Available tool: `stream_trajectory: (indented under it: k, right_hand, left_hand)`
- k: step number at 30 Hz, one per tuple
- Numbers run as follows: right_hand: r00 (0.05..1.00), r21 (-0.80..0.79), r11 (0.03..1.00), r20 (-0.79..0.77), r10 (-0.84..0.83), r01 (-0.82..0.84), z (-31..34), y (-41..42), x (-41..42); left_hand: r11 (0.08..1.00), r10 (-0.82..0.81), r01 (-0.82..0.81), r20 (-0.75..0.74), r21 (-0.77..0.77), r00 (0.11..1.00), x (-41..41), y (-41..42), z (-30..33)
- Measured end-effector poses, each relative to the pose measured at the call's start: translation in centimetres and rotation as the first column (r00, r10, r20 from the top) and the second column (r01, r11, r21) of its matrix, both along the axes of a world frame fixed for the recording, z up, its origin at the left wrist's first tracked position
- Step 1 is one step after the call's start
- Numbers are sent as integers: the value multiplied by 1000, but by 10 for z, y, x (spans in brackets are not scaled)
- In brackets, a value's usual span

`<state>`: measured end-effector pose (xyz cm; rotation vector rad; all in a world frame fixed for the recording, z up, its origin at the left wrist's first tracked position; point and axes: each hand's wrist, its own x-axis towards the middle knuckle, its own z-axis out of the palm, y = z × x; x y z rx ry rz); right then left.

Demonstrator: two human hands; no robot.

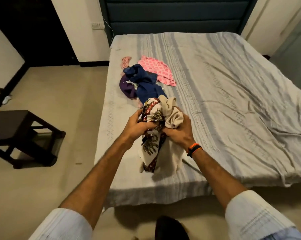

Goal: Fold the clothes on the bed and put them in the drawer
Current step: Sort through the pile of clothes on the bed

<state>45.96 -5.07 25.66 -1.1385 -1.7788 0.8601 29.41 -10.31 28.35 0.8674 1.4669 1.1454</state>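
- Rolled-up pale sleeves at the bottom of the frame are leading up two bare forearms to the hands, which are meeting just left of centre over the near edge of the bed.
- Left hand (137, 126) is curling its fingers into a cream cotton garment printed with elephants and dark red borders (152, 135); its grip is pinching bunched cloth at the upper left of the bundle.
- Right hand (178, 134), wearing an orange and black wristband (194, 149), is clutching the same garment from the right, fingers closed round a fold.
- Cream garment is still crumpled, part lifted between the hands and part trailing down onto the grey striped bedsheet (233, 101).
- Step in hand, as I judge it: sorting out the first piece, finding its edges before any fold is made. Task looks barely begun.
- Next move probably calls for shaking the cloth open, locating corners or seams, and laying it flat on the bare sheet to the right.
- Waiting further up the bed, left of centre, are lying a dark blue crumpled garment (144, 82), a purple garment (127, 88) touching its left side, a pink patterned garment (156, 71) behind it, and a small pale pink piece (126, 60) at the far end.
- No drawer is showing; a dark wooden stool (16, 129) is standing on the floor at the left.
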Motion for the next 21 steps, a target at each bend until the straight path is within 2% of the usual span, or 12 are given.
stream_trajectory:
  k: [10,15,21]
  right_hand:
    - [990,-140,985,-80,-113,101,-19,-5,-145]
    - [981,-117,981,-100,-168,156,-26,7,-223]
    - [978,-73,982,-104,-180,173,-3,30,-312]
  left_hand:
    - [991,-136,136,8,-2,991,-153,14,-18]
    - [979,-199,199,4,-31,980,-232,37,-26]
    - [967,-252,252,9,-17,968,-322,70,-11]
